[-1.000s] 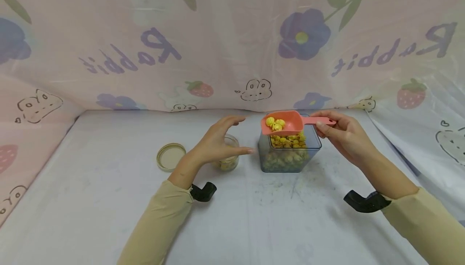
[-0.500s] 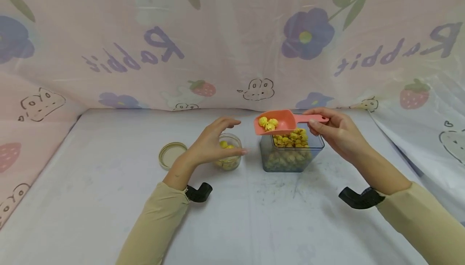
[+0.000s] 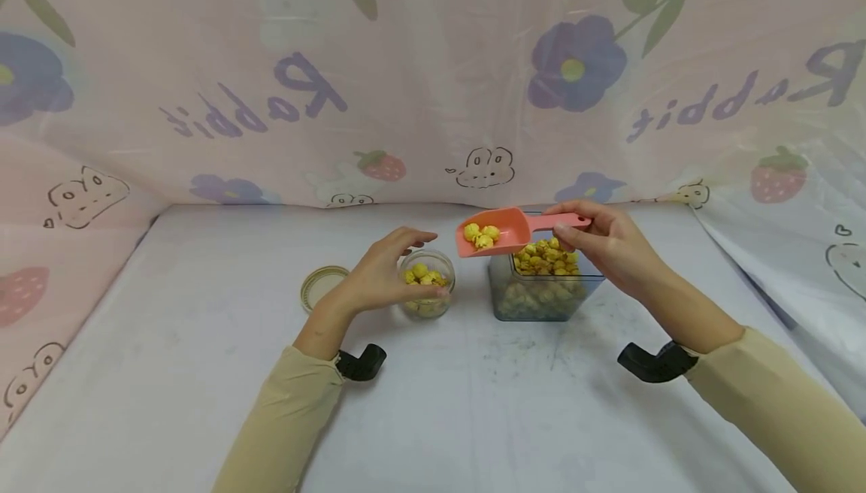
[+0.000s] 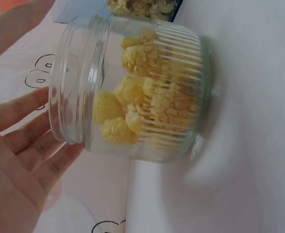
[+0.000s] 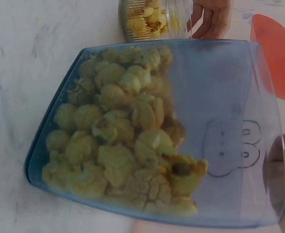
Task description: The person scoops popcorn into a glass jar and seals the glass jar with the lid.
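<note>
Pink plastic shapes the scoop (image 3: 509, 228), raised between the glass jar (image 4: 103, 75) and the tub (image 3: 531, 308), the right hand's (image 3: 612, 243) fingers pinching its handle and holding it near level, presumably so the popcorn (image 3: 482, 236) won't roll out. The left hand (image 3: 372, 275) curves loosely round the jar, grasping nothing, perhaps guarding it; I can't tell whether they touch. Its wrist partly hides the lid (image 3: 321, 284) on the table (image 3: 440, 403)

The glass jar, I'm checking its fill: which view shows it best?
The left wrist: the glass jar is close, unobstructed, its popcorn visible through the side. The head view shows it smaller, partly behind the left hand; the right wrist shows only part, cut off by the frame.
</note>
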### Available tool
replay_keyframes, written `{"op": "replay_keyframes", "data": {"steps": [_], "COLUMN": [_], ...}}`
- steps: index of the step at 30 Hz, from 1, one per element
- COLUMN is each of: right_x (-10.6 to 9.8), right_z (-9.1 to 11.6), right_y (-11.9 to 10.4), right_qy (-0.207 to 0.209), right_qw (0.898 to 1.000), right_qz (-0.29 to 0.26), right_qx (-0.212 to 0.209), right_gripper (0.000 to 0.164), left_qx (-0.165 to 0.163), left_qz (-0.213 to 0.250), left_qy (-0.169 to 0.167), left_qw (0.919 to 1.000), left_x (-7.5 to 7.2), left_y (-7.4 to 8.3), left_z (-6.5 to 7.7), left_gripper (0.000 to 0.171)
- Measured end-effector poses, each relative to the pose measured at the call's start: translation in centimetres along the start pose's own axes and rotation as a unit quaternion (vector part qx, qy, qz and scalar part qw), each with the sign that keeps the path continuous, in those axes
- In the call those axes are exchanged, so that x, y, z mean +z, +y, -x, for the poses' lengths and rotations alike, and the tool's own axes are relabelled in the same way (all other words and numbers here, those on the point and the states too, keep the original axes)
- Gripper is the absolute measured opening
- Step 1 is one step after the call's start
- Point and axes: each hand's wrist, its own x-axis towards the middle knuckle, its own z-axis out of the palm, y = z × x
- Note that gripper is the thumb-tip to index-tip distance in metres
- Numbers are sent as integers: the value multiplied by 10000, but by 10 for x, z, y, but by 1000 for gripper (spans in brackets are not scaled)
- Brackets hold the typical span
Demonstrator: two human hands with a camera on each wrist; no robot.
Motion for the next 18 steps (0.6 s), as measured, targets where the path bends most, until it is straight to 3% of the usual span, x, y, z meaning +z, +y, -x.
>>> {"op": "replay_keyframes", "data": {"steps": [8,18], "right_x": [5,14], "right_z": [-6,-14], "right_y": [1,-2], "right_qy": [-68,26], "right_qw": [9999,9917], "right_qz": [64,1141], "right_qx": [105,585], "right_gripper": [19,18], "left_qx": [153,-87], "left_qz": [83,316], "left_qy": [3,-73], "left_qw": [9998,9994], "left_x": [-2,0], "left_y": [-5,-12], "left_z": [5,7], "left_gripper": [75,71]}}
